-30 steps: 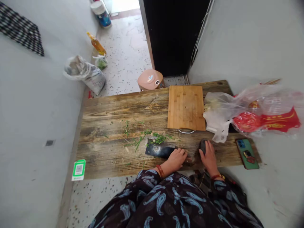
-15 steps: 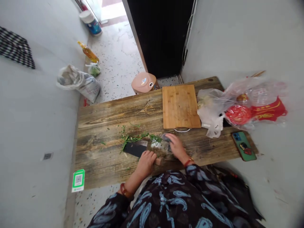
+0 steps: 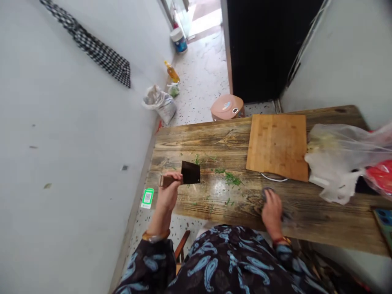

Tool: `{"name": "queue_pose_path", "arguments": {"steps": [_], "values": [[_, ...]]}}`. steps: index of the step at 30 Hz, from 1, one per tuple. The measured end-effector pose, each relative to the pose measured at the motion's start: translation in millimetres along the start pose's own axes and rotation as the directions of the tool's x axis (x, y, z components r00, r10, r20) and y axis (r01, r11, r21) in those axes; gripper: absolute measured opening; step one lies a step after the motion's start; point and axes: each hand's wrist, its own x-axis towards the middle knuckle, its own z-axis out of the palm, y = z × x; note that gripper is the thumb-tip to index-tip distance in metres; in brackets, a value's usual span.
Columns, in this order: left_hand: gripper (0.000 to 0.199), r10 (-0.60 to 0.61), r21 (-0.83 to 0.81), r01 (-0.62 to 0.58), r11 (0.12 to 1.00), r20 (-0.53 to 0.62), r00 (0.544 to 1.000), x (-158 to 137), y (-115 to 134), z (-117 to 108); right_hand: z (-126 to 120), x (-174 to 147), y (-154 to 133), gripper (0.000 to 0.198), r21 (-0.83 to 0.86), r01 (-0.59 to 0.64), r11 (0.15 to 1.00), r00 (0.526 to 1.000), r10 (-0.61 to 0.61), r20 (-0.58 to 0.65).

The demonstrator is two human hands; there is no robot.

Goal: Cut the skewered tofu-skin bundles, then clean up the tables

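My left hand (image 3: 169,192) is closed around the wooden handle (image 3: 165,181) of a cleaver. Its dark, broad blade (image 3: 190,172) points to the right above the left half of the wooden table (image 3: 190,141). Under my right hand (image 3: 272,212), on the table's right half, is a dark grey cloth (image 3: 268,191), partly hidden by the fingers and smeared by motion. Between the two hands lie green plant scraps (image 3: 232,179), with smaller bits strewn around them. A wet, shiny patch (image 3: 219,187) shows beside the scraps.
A wooden cutting board (image 3: 277,143) lies at the back right, next to plastic bags (image 3: 333,163). A phone (image 3: 384,220) is at the far right edge. Behind the table stands a pink lidded bin (image 3: 227,107). A QR card (image 3: 147,197) is at the left edge.
My left hand has lifted the cleaver off the table and turned it, blade now to the right. My right hand has moved right, away from the scraps. The view has swung left.
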Motion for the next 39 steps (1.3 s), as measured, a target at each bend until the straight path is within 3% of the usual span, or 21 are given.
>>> {"name": "queue_pose_path", "arguments": {"steps": [3,5,8,10,12,13,16,18,20,22,25,27,29,31,33,36,37,39], "values": [[0.021,-0.048,-0.144,0.038,0.989,-0.070,0.996,0.8,18.3,-25.5,42.1,36.4,-68.2,0.050,0.210,0.120,0.970,0.977,-0.152,0.147],[0.022,-0.067,-0.194,0.044,0.980,-0.115,0.991,-0.4,30.7,-47.5,39.2,46.6,-79.5,0.049,0.227,0.125,0.966,0.974,-0.164,0.159],[0.024,-0.069,-0.215,0.030,0.976,-0.173,0.983,-2.2,45.5,-90.5,5.1,29.4,-46.1,0.050,0.136,0.055,0.989,0.990,-0.072,0.124],[0.024,-0.054,-0.198,0.012,0.980,-0.208,0.977,-2.3,49.5,-124.4,-12.8,-1.5,-13.8,0.051,-0.019,-0.045,0.999,0.999,0.045,0.021],[0.024,-0.040,-0.175,-0.001,0.985,-0.231,0.972,-1.1,47.9,-159.6,-6.6,-38.8,-0.7,0.056,-0.165,-0.140,0.976,0.986,0.122,-0.117],[0.024,-0.039,-0.166,-0.001,0.986,-0.236,0.971,-0.1,45.3,-176.8,8.6,-56.0,-6.5,0.059,-0.214,-0.169,0.962,0.978,0.136,-0.160],[0.023,-0.058,-0.162,0.020,0.987,-0.229,0.972,4.3,34.6,-224.4,95.6,-83.4,-71.5,0.060,-0.220,-0.145,0.965,0.985,0.120,-0.122],[0.022,-0.089,-0.170,0.056,0.984,-0.193,0.977,8.4,28.8,-252.1,164.7,-74.1,-134.3,0.057,-0.111,-0.111,0.988,0.993,0.105,-0.054],[0.022,-0.107,-0.175,0.082,0.981,-0.143,0.984,13.6,26.4,-277.4,215.7,-48.8,-191.3,0.055,0.052,-0.108,0.993,0.994,0.109,-0.025],[0.021,-0.105,-0.181,0.084,0.980,-0.107,0.989,19.8,27.2,-300.9,234.9,-22.2,-231.7,0.052,0.199,-0.142,0.970,0.988,0.150,-0.023],[0.021,-0.082,-0.198,0.063,0.978,-0.086,0.993,30.0,30.5,-331.7,212.5,-17.1,-258.9,0.048,0.262,-0.082,0.962,0.997,0.081,0.012],[0.022,-0.072,-0.205,0.054,0.977,-0.082,0.994,37.3,30.5,-347.1,190.0,-48.1,-261.9,0.046,0.217,0.058,0.974,0.985,-0.091,0.147],[0.023,-0.076,-0.204,0.057,0.977,-0.083,0.994,44.7,27.6,-356.9,182.7,-94.2,-257.8,0.044,0.175,0.229,0.958,0.906,-0.276,0.321],[0.023,-0.105,-0.192,0.087,0.978,-0.082,0.991,50.9,23.6,-360.6,194.9,-131.3,-248.7,0.041,0.155,0.379,0.912,0.800,-0.407,0.441],[0.023,-0.142,-0.173,0.126,0.977,-0.085,0.986,54.9,21.3,-358.9,219.5,-139.9,-239.2,0.036,0.155,0.471,0.868,0.722,-0.481,0.498],[0.022,-0.157,-0.157,0.138,0.978,-0.121,0.980,56.2,25.1,-349.1,261.6,-92.3,-238.5,0.034,0.191,0.511,0.838,0.680,-0.530,0.507],[0.022,-0.154,-0.151,0.132,0.980,-0.138,0.978,55.8,28.1,-344.8,273.1,-65.7,-243.4,0.034,0.203,0.504,0.840,0.685,-0.532,0.498],[0.023,-0.149,-0.129,0.128,0.983,-0.171,0.974,54.9,34.7,-336.3,285.3,-10.3,-258.3,0.035,0.219,0.451,0.865,0.742,-0.500,0.446]]}}
